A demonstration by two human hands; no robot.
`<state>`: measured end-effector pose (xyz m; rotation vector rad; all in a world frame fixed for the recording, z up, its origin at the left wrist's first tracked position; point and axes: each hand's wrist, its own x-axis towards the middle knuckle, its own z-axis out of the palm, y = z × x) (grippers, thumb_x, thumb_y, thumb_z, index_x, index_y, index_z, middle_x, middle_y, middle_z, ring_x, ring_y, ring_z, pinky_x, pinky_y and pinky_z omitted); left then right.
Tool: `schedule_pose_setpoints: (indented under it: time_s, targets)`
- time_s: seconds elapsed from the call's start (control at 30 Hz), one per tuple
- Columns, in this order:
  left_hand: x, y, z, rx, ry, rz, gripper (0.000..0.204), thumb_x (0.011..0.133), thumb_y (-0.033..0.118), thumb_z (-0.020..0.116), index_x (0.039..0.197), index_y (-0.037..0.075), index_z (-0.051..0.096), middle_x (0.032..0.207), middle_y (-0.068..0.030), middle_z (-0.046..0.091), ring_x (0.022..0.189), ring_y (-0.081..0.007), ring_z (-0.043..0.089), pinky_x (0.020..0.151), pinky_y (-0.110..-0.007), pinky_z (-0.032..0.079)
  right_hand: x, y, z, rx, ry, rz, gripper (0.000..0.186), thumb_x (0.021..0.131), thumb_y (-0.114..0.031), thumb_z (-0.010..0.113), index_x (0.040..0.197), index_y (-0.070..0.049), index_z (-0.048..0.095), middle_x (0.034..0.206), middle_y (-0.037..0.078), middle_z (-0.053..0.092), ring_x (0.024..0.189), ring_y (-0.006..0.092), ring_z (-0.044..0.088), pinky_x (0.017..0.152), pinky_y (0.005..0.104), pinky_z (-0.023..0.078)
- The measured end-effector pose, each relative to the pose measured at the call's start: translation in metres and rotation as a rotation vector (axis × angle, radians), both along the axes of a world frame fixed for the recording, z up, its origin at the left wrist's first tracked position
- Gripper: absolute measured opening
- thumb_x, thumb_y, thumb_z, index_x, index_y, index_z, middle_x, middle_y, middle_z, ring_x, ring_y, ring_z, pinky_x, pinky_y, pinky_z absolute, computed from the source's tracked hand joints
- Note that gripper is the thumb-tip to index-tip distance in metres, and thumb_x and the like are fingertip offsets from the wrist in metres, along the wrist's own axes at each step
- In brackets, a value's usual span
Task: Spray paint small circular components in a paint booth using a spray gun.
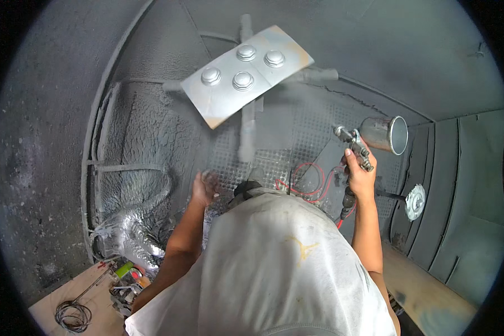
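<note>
My right hand point(362, 173) is wrapped round a metal spray gun point(355, 144), with a round silver cup point(384, 134) at its far right side. From below, a red hose point(340, 223) runs up toward the gun's handle. Ahead of me, a silver-coated rectangular board point(249, 75) lies tilted on a cross-shaped stand point(247, 134). Several silver parts shaped like flanged nuts point(243, 81) sit on the board. My left hand point(207, 187) hangs below the board, apart from it; its greyish fingers look loosely apart, with nothing visible in them.
Grey coated walls point(45, 134) surround the spot, with a pipe frame point(89, 179) on the left. Crumpled foil point(134, 238) lies lower left, near a coiled cable point(73, 316). A red hose loops on the textured floor point(274, 159). A foil-covered disc point(415, 202) stands at right.
</note>
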<state>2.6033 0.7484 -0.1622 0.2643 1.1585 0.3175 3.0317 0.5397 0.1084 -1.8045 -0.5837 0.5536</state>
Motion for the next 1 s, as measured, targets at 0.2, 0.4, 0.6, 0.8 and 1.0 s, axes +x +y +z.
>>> schedule_pose_setpoints:
  time_s: [0.2,0.4,0.6,0.8,1.0]
  targets:
    - [0.017,0.041,0.034,0.21,0.034,0.437,0.079,0.1,0.067,0.035,0.152,0.008,0.037,0.157,-0.012,0.039,0.144,-0.029,0.036,0.116,-0.043,0.028,-0.029,-0.004,0.007,0.033,0.119,0.157,0.051,0.093,-0.014,0.07,0.139,0.004,0.055,0.082,0.001,0.064,0.07,0.009,0.058,0.066,0.0252,0.05]
    - [0.025,0.072,0.052,0.209,-0.08,0.66,0.081,0.098,0.069,0.038,0.152,0.008,0.038,0.155,-0.0104,0.041,0.14,-0.0269,0.04,0.115,-0.042,0.031,-0.039,-0.019,0.0,-0.046,0.146,0.189,0.049,0.093,-0.014,0.07,0.137,0.004,0.057,0.084,0.001,0.065,0.074,0.0079,0.057,0.069,0.0251,0.049]
    - [0.039,0.085,0.058,0.068,-0.327,0.857,0.083,0.097,0.071,0.039,0.149,0.006,0.038,0.147,-0.0128,0.046,0.129,-0.029,0.048,0.106,-0.042,0.043,-0.048,-0.025,0.002,-0.09,0.2,0.181,0.05,0.092,-0.014,0.071,0.137,0.004,0.058,0.088,0.003,0.067,0.078,0.0092,0.06,0.073,0.0265,0.05]
    - [0.092,0.019,0.03,-0.069,-0.344,0.195,0.092,0.094,0.077,0.034,0.149,0.003,0.032,0.129,-0.0162,0.05,0.106,-0.0297,0.054,0.094,-0.043,0.05,-0.05,-0.01,0.018,-0.084,0.284,0.313,0.046,0.09,-0.012,0.071,0.133,0.002,0.061,0.103,0.006,0.071,0.089,0.0118,0.062,0.085,0.0292,0.05]
    - [0.183,-0.02,0.042,-0.293,-0.248,0.072,0.089,0.096,0.078,0.021,0.145,0.006,0.041,0.128,-0.0174,0.056,0.113,-0.0295,0.054,0.096,-0.045,0.044,-0.02,0.006,0.01,-0.094,-0.01,0.01,0.05,0.096,-0.015,0.067,0.142,-0.001,0.055,0.085,0.002,0.066,0.069,0.0081,0.058,0.06,0.0247,0.048]
